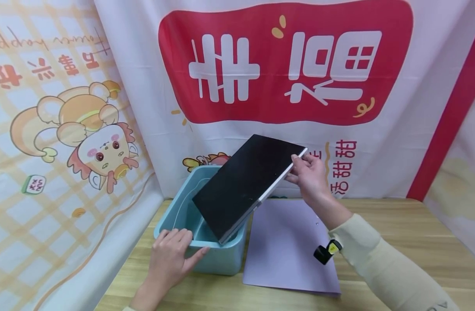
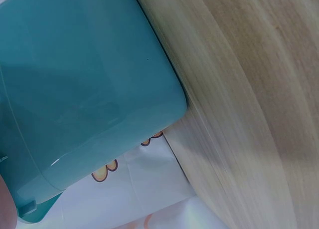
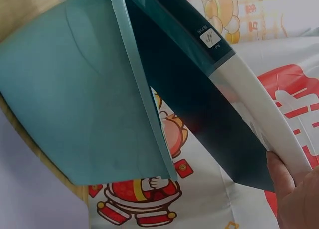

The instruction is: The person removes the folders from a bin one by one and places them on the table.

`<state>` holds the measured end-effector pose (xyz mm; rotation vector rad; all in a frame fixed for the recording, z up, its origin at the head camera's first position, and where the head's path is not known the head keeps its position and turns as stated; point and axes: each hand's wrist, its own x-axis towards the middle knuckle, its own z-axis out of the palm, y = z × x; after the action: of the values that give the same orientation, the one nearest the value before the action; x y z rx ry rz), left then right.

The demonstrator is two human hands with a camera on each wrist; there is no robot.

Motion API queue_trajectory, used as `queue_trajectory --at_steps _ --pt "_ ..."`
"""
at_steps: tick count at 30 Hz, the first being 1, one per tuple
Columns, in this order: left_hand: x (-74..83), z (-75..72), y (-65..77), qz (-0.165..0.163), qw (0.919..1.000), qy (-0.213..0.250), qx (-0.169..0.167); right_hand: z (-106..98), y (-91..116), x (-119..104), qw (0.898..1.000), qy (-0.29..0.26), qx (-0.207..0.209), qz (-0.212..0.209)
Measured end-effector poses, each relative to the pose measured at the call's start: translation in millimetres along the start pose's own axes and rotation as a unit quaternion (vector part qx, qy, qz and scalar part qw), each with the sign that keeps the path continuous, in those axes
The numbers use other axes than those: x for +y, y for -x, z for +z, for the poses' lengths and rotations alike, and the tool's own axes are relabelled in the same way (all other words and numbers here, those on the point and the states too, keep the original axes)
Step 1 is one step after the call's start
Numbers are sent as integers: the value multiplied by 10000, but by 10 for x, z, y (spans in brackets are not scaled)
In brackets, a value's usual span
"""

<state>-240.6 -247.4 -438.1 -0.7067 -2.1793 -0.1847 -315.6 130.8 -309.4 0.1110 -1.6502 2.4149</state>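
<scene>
A black file folder point(image 1: 249, 177) with a partly white spine point(image 3: 264, 107) tilts over the teal bin point(image 1: 218, 261). Its lower end dips inside the bin, near the front rim. My right hand point(image 1: 313, 177) pinches the raised end by the spine, thumb on top. In the right wrist view a small label sits on the spine's dark part. My left hand point(image 1: 169, 255) holds the bin's near left rim, fingers bent over the edge and thumb along the front. Only a sliver of that hand shows in the left wrist view, beside the bin wall point(image 2: 99, 64).
A lilac folder or sheet point(image 1: 284, 255) lies flat on the wooden table point(image 1: 408, 242), right of the bin. Printed cloth point(image 1: 229, 142) hangs behind, with another patterned cloth point(image 1: 47, 207) on the left. A small black device point(image 1: 324, 254) is worn on my right wrist.
</scene>
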Motion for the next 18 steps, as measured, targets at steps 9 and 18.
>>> queue_trajectory --at_steps 9,18 --pt "18 -8 0 -11 10000 2 9 -62 -4 -54 10000 55 41 28" --pt "48 -2 -13 100 9997 52 196 -194 28 -173 9998 183 -3 109"
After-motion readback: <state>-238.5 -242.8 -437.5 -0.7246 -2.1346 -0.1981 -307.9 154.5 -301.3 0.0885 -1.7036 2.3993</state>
